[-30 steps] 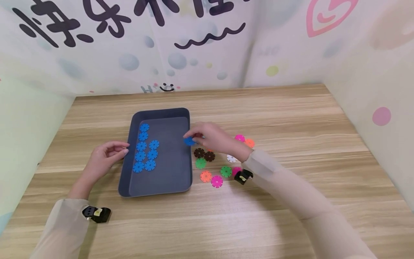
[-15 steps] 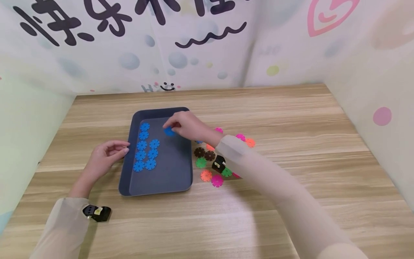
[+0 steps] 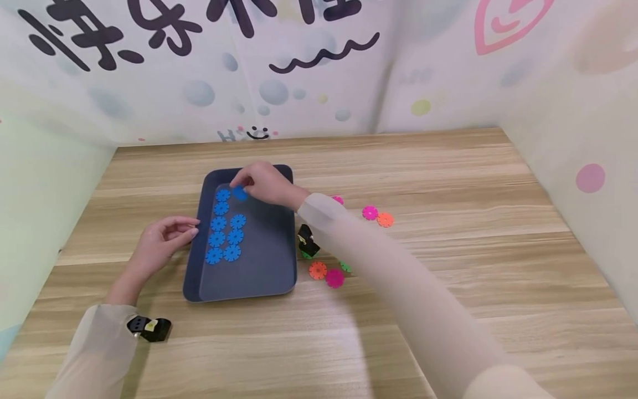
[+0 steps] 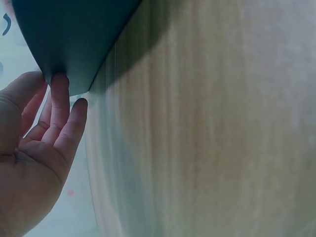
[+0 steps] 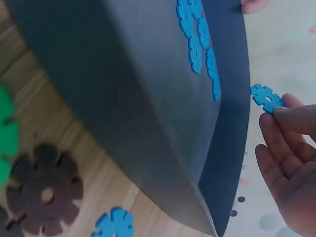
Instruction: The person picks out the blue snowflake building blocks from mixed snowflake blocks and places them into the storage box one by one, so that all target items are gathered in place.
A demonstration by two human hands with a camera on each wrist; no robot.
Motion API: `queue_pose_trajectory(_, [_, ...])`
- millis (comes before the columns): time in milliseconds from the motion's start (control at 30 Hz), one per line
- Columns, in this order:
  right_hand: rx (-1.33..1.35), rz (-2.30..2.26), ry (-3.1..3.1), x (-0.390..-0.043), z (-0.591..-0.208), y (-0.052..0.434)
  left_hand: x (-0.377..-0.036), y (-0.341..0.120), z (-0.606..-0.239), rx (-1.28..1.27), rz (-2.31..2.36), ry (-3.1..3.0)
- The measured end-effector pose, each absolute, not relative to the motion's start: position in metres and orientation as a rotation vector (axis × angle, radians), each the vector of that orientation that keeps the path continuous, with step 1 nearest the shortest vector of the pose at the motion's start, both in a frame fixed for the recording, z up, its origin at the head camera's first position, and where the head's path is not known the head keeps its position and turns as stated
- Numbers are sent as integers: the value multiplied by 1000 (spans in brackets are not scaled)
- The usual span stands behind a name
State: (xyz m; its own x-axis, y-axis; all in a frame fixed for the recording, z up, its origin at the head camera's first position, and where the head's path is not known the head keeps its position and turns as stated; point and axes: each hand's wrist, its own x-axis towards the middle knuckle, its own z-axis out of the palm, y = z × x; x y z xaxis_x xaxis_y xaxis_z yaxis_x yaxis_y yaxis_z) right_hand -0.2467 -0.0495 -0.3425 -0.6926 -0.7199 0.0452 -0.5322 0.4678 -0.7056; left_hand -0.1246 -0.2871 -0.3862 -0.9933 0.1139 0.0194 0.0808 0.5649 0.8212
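A blue notched plastic disc [image 3: 239, 193] is pinched between the thumb and fingers of my right hand [image 3: 264, 184], over the far part of the dark grey tray [image 3: 269, 266]. The right wrist view shows the held disc [image 5: 266, 98] tilted, with its centre hole visible. Inside the tray several more blue discs [image 3: 218, 224] lie flat in two columns along the left side. At the tray's left edge, my left hand [image 3: 157, 244] pinches the rim; in the left wrist view its thumb and a finger [image 4: 60, 94] are at the tray wall [image 4: 79, 39].
Right of the tray lie loose discs: orange [image 3: 318, 270], pink [image 3: 334, 278] and, farther off, another orange disc [image 3: 385, 220]. My right forearm covers part of this group. A brown disc [image 5: 47, 192] and a blue one [image 5: 116, 224] show beside the tray in the right wrist view.
My right hand has carried the blue disc leftward from the tray's right rim to near the top of the second column. My left hand has stayed at the left rim.
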Motion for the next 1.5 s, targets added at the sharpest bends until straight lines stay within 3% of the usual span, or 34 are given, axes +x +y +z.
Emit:
queue_pose_trajectory(833, [-710, -1126, 2326, -246, -362, -70, -124, -287, -386, 176, 1433, 2756])
queue_pose_trajectory(1500, [-662, -1084, 2376, -245, -369, -73, -123, -287, -386, 175, 1460, 2747])
